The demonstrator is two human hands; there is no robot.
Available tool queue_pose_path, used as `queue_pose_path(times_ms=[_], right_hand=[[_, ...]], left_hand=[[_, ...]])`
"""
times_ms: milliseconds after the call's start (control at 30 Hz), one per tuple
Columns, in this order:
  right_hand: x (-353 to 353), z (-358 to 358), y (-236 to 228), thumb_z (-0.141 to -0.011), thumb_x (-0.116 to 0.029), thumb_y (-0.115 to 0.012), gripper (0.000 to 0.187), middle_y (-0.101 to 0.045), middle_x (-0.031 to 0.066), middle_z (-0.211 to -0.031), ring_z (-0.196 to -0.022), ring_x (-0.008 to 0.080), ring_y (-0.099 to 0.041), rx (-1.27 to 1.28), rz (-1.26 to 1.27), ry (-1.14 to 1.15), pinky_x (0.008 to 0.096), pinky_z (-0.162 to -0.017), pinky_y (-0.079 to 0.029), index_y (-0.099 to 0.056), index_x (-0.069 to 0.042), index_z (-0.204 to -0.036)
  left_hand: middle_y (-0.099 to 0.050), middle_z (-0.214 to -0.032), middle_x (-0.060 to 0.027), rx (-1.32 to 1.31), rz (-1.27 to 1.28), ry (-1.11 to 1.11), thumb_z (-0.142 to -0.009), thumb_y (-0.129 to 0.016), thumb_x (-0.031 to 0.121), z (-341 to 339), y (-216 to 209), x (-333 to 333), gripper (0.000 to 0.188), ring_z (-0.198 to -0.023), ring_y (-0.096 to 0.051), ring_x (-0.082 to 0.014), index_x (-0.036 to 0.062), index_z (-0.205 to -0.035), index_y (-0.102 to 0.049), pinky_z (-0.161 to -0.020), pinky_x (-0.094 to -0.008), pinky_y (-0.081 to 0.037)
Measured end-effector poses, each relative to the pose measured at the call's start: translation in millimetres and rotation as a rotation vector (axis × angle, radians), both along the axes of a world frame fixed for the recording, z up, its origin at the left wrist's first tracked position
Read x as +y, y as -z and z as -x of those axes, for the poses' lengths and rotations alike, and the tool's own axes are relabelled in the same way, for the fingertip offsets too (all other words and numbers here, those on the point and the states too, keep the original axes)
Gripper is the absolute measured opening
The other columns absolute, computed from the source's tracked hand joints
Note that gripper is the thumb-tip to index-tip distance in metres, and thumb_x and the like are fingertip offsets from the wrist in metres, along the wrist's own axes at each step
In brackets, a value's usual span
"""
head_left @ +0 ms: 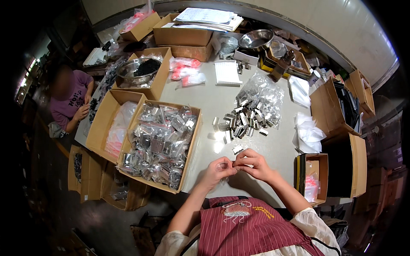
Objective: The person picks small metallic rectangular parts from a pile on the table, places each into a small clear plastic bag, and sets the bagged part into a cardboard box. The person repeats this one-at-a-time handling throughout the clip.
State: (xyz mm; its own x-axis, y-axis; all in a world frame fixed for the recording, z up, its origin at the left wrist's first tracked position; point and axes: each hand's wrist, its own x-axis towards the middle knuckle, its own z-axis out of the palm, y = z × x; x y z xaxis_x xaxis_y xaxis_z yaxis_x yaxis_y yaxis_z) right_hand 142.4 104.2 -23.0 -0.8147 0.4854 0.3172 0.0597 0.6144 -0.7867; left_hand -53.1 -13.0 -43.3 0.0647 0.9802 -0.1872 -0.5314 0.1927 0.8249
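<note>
Close to the table's near edge, my left hand (214,174) is closed around a small clear plastic bag (222,166). My right hand (253,164) meets it, its thumb and fingers pinched at the bag's edge; what lies inside the bag is too small to make out. Just beyond my hands, one short metal piece (238,149) lies by itself. Farther off is a loose pile of shiny metal pieces (244,121), spilling from a large clear plastic bag (267,96). To the left, a cardboard box (194,138) holds many small bags of metal parts.
Another open box (99,123) with clear bags adjoins it. Red-and-white bag bundles (188,79) and a steel bowl (124,70) sit farther back. White sheets (309,134) and a small box of bags (324,166) line the right edge. A person (72,96) works at far left.
</note>
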Motion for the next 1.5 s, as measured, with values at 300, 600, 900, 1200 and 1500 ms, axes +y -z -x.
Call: queue_pose_path(times_ms=[300, 600, 900, 1200, 1500], right_hand=[[52, 12, 63, -0.083, 0.002, -0.064, 0.024, -0.063, 0.015, -0.109, -0.104, 0.0366, -0.059, -0.298, -0.405, 0.194, 0.0437, -0.086, -0.05, -0.067, -0.003, -0.107], [-4, 13, 1, -0.078, 0.003, -0.062, 0.022, -0.068, 0.0126, -0.113, -0.106, 0.0289, -0.065, -0.029, 0.256, 0.091, 0.0364, -0.092, -0.05, -0.074, -0.003, -0.095], [-17, 11, 3, -0.093, -0.012, -0.067, 0.024, -0.068, 0.0125, -0.124, -0.107, 0.0243, -0.066, 0.017, 0.034, 0.104, 0.0338, -0.089, -0.054, -0.074, -0.005, -0.115], [-45, 19, 24, -0.106, -0.02, -0.048, 0.044, -0.056, 0.0144, -0.139, -0.126, 0.0222, -0.054, 0.038, 0.547, 0.044, 0.0352, -0.102, -0.047, -0.045, -0.002, -0.146], [-37, 7, 1, -0.093, -0.01, -0.055, 0.048, -0.06, 0.0088, -0.13, -0.123, 0.0171, -0.054, 0.053, 1.018, 0.055, 0.0333, -0.106, -0.042, -0.052, -0.001, -0.14]], left_hand=[[-0.068, -0.116, -0.0169, 0.545, 0.018, -0.212, -0.087, -0.072, -0.002, 0, -3, -4, 0.017, -0.104, -0.066, -0.0187, 0.0025, -0.09, -0.056, -0.09, -0.0307, -0.054], [-0.068, -0.097, -0.0074, -0.067, -0.021, -0.222, -0.09, -0.072, 0.001, 9, -10, -11, 0.014, -0.093, -0.064, -0.0134, 0.0033, -0.093, -0.059, -0.084, -0.0265, -0.052], [-0.068, -0.09, -0.0068, -0.133, 0.011, -0.106, -0.089, -0.075, 0.004, 8, -24, -10, 0.016, -0.082, -0.065, -0.0132, 0.0036, -0.088, -0.059, -0.077, -0.0268, -0.053], [-0.069, -0.094, -0.0103, -0.281, -0.024, -0.214, -0.091, -0.071, 0.0, -3, -31, -13, 0.017, -0.083, -0.065, -0.0146, 0.0048, -0.086, -0.055, -0.075, -0.0265, -0.052], [-0.07, -0.1, -0.0132, -0.003, -0.001, -0.232, -0.091, -0.071, -0.002, -10, -54, -21, 0.018, -0.087, -0.066, -0.0134, 0.0034, -0.085, -0.054, -0.076, -0.0269, -0.054]])
